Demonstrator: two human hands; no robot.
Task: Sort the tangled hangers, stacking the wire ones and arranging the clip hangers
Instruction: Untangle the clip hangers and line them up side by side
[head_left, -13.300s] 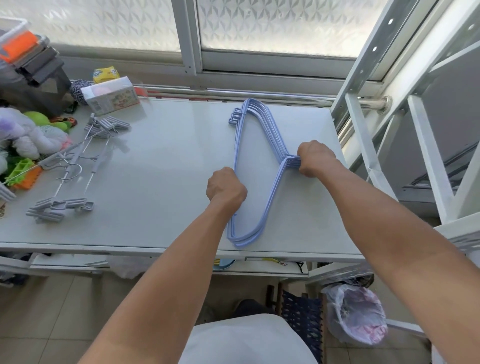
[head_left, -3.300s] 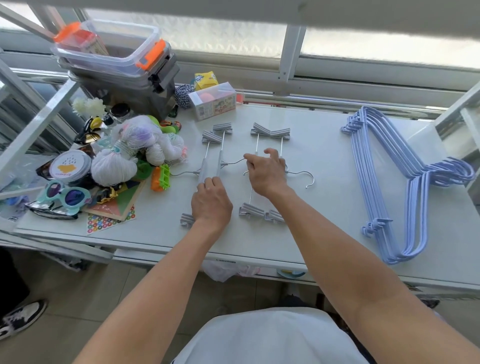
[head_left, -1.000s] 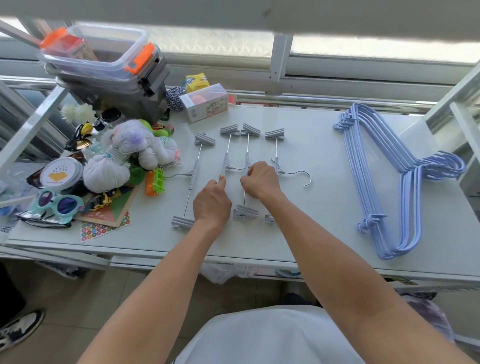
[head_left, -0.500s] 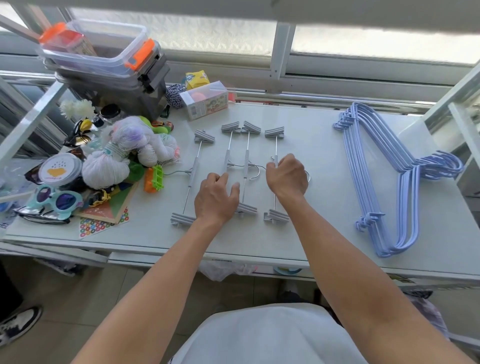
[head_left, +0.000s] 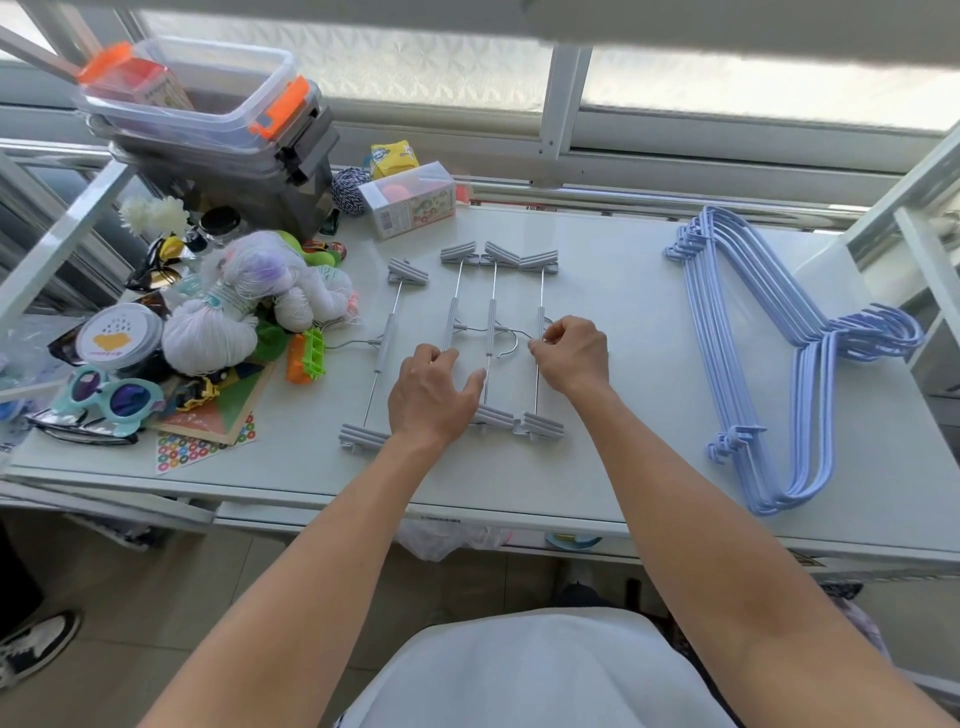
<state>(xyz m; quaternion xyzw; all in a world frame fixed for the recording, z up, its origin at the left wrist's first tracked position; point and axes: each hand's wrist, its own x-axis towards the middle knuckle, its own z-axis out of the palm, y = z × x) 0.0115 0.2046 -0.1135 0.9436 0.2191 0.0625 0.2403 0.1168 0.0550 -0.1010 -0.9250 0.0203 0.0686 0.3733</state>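
Note:
Four grey clip hangers lie side by side on the white table (head_left: 623, 415). The leftmost clip hanger (head_left: 385, 340) lies apart from the others. My left hand (head_left: 434, 397) rests palm down with fingers spread over the lower ends of the second clip hanger (head_left: 451, 317) and third clip hanger (head_left: 491, 312). My right hand (head_left: 574, 356) pinches the rightmost clip hanger (head_left: 541, 291) near its hook. A stack of blue wire hangers (head_left: 753, 364) lies at the table's right end, hooks pointing right.
Clutter fills the table's left side: white yarn balls (head_left: 249, 312), an orange and green toy (head_left: 306, 356), sunglasses (head_left: 111, 397), a round tin (head_left: 119, 335), a small box (head_left: 410, 200) and stacked plastic bins (head_left: 218, 114). A white metal frame (head_left: 914, 171) stands at right.
My right hand moved from the third clip hanger to the rightmost one and nudged it closer. My left hand's fingers spread out flat. The blue stack has not moved.

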